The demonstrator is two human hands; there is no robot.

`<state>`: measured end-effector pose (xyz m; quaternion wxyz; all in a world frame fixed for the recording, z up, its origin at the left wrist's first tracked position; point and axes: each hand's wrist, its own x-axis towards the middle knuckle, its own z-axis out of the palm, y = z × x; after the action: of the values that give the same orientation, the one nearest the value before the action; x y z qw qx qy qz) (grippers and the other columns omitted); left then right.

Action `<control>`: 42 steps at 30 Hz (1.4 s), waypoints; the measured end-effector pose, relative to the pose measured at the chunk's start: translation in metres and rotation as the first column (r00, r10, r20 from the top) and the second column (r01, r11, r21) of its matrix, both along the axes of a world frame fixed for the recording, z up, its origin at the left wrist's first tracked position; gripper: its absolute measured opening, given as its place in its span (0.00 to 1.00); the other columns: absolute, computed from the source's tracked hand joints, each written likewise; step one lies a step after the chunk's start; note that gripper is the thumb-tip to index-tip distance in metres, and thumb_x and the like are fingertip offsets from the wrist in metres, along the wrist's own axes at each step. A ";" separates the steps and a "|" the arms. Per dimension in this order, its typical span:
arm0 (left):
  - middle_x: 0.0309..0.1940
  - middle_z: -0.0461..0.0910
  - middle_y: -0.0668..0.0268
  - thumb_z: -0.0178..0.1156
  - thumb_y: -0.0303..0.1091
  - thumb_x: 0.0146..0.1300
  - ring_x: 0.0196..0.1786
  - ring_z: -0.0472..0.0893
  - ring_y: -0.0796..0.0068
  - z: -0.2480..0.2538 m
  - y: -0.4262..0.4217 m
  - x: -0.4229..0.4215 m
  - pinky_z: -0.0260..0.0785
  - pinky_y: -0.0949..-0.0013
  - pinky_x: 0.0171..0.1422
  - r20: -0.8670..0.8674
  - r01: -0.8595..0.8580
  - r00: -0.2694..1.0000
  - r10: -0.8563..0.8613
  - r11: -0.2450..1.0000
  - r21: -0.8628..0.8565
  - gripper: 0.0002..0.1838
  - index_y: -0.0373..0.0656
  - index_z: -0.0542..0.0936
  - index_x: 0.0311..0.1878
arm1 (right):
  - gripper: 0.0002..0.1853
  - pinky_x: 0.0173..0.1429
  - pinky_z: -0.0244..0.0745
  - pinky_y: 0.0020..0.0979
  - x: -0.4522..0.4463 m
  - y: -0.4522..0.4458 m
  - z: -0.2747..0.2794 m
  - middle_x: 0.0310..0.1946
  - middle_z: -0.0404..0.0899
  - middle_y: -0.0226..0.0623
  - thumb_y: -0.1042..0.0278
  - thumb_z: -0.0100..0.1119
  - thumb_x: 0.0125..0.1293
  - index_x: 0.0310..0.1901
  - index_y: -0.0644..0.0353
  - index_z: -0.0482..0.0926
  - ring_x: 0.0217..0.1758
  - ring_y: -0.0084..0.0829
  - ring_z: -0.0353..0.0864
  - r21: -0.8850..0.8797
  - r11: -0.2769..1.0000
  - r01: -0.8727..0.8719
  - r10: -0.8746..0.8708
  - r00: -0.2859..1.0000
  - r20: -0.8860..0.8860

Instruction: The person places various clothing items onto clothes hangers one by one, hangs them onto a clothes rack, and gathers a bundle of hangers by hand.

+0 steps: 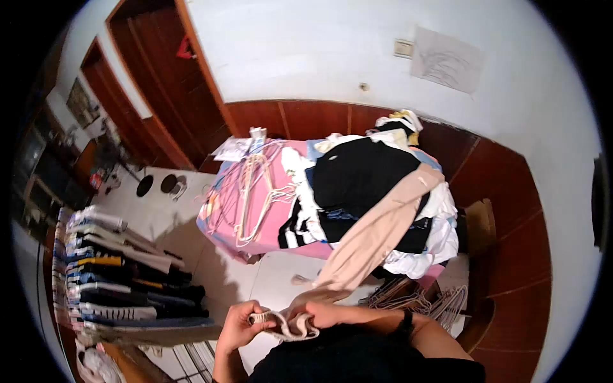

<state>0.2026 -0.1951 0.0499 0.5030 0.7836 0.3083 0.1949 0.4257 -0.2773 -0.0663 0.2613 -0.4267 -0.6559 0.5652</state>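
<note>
Beige trousers (377, 236) stretch from my hands up across the clothes pile. Their gathered elastic waistband (290, 327) is bunched close to my body. My left hand (241, 327) pinches the left end of this waistband between thumb and fingers. On the other side, my right hand (319, 314) is closed on the waistband, with its fingertips partly hidden in the fabric. The far end of the trousers lies over a black garment (361, 172) on the pile.
A pink-covered table (271, 226) bears the clothes and loose hangers (249, 191). More hangers (440, 303) lie below at the right, near a wooden chair (479, 226). A rack of hung clothes (128, 274) stands at the left.
</note>
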 end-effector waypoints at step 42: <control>0.25 0.64 0.71 0.54 0.13 0.47 0.28 0.65 0.80 0.011 0.080 -0.353 0.57 0.77 0.34 0.314 -0.772 0.631 0.710 0.531 0.351 0.08 0.38 0.72 0.28 | 0.05 0.33 0.70 0.35 -0.252 0.241 0.035 0.20 0.77 0.34 0.69 0.58 0.53 0.24 0.61 0.77 0.27 0.29 0.78 0.114 0.833 0.542 -0.547 0.837 0.020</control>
<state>-0.1508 -0.1152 0.0608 0.1937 0.6571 0.5228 0.5074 0.1737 -0.0363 -0.0314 0.4160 -0.5959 -0.5425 0.4214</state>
